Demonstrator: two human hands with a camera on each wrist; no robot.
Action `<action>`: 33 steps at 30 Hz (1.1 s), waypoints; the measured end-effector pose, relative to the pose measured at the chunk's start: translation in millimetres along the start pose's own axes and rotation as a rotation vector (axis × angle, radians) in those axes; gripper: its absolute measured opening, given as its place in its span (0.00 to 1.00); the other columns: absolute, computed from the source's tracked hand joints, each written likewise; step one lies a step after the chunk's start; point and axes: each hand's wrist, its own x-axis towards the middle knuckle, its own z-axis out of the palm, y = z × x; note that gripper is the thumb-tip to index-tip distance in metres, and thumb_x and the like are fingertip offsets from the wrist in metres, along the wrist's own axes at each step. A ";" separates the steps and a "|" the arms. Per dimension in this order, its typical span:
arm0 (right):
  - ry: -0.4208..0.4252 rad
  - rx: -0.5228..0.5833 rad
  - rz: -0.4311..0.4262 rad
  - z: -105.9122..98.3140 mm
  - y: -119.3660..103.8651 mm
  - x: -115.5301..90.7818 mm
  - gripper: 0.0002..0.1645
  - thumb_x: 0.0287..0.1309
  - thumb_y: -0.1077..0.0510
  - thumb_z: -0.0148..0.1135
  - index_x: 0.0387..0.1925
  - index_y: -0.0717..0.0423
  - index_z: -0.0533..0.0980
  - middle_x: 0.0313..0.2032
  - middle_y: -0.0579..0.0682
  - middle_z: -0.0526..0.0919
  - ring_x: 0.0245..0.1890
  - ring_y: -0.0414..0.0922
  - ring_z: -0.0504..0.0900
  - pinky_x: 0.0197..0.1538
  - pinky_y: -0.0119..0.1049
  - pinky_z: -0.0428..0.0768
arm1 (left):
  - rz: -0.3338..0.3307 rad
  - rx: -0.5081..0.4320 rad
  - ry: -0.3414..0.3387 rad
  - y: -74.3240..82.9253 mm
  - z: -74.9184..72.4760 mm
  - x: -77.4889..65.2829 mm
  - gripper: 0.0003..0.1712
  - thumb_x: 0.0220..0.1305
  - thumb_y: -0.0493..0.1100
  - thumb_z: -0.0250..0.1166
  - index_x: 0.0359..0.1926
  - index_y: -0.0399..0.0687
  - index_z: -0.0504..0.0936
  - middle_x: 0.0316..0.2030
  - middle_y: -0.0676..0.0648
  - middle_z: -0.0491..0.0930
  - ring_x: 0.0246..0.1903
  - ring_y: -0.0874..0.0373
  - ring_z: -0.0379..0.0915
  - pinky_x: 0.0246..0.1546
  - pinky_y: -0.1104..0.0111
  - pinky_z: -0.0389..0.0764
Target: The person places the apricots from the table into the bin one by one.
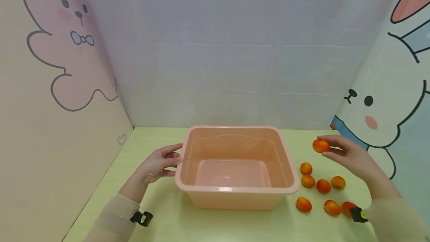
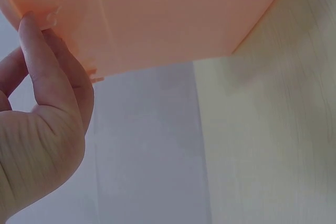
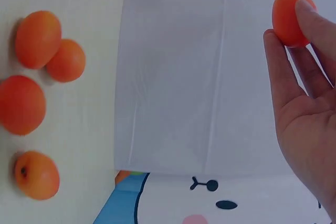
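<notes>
A peach-pink plastic basin [image 1: 236,199] stands on the table, with nothing inside. At its left side, my left hand [image 1: 163,163] grips the rim, thumb on top and fingers under it. The left wrist view shows that hand [image 2: 50,103] at the basin's edge [image 2: 157,19]. Right of the basin, my right hand [image 1: 349,156] holds a small oval orange fruit [image 1: 320,146] up above the table. In the right wrist view, this fruit [image 3: 290,19] is pinched between the thumb and fingertips. Several similar fruits [image 1: 323,186] lie below the hand.
The pale yellow-green table [image 1: 161,212] meets a whitish sheet [image 1: 228,55] at the back. Side panels with a pink cartoon animal [image 1: 74,77] and a white cartoon animal [image 1: 386,115] bound the left and right. One fruit [image 1: 348,208] is partly covered by the right wrist's black strap [image 1: 359,215].
</notes>
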 end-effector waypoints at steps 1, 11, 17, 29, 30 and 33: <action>-0.005 0.012 -0.020 1.6 -4.5 4.8 0.26 0.65 0.64 0.64 0.63 0.63 0.71 0.51 0.31 0.76 0.47 0.24 0.77 0.44 0.21 0.80 | 0.003 -0.005 -0.001 -0.1 0.3 -0.1 0.40 0.68 0.33 0.63 0.75 0.36 0.56 0.39 0.48 0.76 0.37 0.57 0.81 0.36 0.62 0.87; -0.088 0.089 -0.162 12.2 -55.2 55.0 0.26 0.65 0.65 0.63 0.63 0.62 0.72 0.53 0.40 0.78 0.50 0.31 0.79 0.47 0.26 0.81 | 0.017 -0.010 -0.008 -1.7 0.4 0.0 0.40 0.68 0.34 0.63 0.75 0.36 0.55 0.39 0.48 0.78 0.38 0.57 0.82 0.36 0.63 0.86; -0.144 0.128 -0.262 19.3 -87.0 85.1 0.25 0.63 0.69 0.63 0.61 0.64 0.73 0.54 0.48 0.79 0.49 0.34 0.81 0.48 0.28 0.82 | 0.013 -0.012 -0.003 -3.4 -0.3 0.6 0.41 0.67 0.35 0.65 0.75 0.37 0.56 0.40 0.48 0.78 0.38 0.56 0.82 0.36 0.63 0.86; -0.307 0.160 -0.351 69.8 -130.0 135.5 0.27 0.59 0.68 0.68 0.60 0.63 0.75 0.54 0.57 0.79 0.52 0.51 0.82 0.52 0.33 0.81 | 0.025 -0.020 -0.025 -3.4 -3.0 -0.9 0.40 0.68 0.35 0.64 0.75 0.36 0.55 0.40 0.48 0.78 0.38 0.57 0.82 0.36 0.64 0.86; -0.325 0.176 -0.363 76.1 -131.8 139.2 0.27 0.58 0.69 0.68 0.60 0.64 0.75 0.54 0.58 0.79 0.52 0.52 0.82 0.53 0.34 0.81 | 0.023 -0.019 -0.024 -3.3 -2.9 -0.9 0.40 0.68 0.35 0.64 0.75 0.36 0.55 0.40 0.48 0.78 0.38 0.57 0.82 0.36 0.64 0.86; -0.389 0.216 -0.386 95.9 -136.2 149.4 0.26 0.57 0.70 0.68 0.59 0.65 0.75 0.54 0.58 0.79 0.52 0.53 0.80 0.54 0.39 0.81 | 0.021 -0.016 -0.023 -3.7 -3.4 -1.1 0.40 0.68 0.35 0.64 0.75 0.36 0.55 0.40 0.48 0.78 0.38 0.57 0.82 0.36 0.64 0.86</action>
